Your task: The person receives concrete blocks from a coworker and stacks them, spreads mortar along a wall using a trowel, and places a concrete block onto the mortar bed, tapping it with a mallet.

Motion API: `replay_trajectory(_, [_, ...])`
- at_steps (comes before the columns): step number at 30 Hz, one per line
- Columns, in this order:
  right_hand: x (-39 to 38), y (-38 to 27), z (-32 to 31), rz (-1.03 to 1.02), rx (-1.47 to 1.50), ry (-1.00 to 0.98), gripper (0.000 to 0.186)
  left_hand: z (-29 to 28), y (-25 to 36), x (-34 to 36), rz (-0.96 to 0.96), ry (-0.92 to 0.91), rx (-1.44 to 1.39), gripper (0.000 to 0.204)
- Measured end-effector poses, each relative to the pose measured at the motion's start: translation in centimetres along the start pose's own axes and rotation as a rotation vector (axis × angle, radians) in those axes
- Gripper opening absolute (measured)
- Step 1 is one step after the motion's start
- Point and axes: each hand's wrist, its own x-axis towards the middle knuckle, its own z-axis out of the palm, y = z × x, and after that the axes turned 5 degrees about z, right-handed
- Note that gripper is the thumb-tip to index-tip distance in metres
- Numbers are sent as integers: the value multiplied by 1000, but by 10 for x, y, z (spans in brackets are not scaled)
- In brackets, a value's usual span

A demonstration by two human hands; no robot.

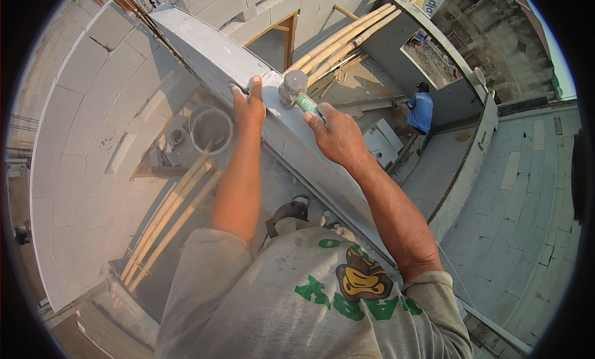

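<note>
My right hand (339,134) is closed round the green handle of a mallet (294,86). The mallet's thick grey head rests on or just above the top of a pale wall block (273,92). To the left of the head, my left hand (249,108) grips the block's near edge, its thumb and a finger apart; the other fingers are partly hidden. A dark, thin curved edge shows between them, too small to make out. The block is part of a long, narrow wall top (204,41) that runs from upper left to lower right.
A round bucket (211,129) stands below on the left, near bamboo poles (167,219). More poles (347,39) lean across the opening at upper right. A person in a blue shirt (421,111) crouches lower down on the right. Block walls (93,129) rise around.
</note>
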Motion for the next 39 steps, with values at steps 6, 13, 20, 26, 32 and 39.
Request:
replay_trajectory(6, [-9,-18,-31,20,149,-24,48,-3,13,-4,-7,-1,-22,99])
replay_trajectory(13, [-5,-8,-1,-11,63,-37,46,0,5,0,5,-3,-138,99])
replay_trajectory(20, [-11,-14,2,-34,77,-75,40,-4,-4,7,-6,-14,-218,100])
replay_trajectory(26, [-19,-35,-24,11,338,7,44,-6,-16,8,-27,-4,-23,98])
replay_trajectory(32, [-10,-2,10,58,207,-44,41,4,2,-5,-17,21,-150,101])
replay_trajectory(39, [-55,24,-21,65,513,16,44,1,2,-4,-30,-60,-197,101])
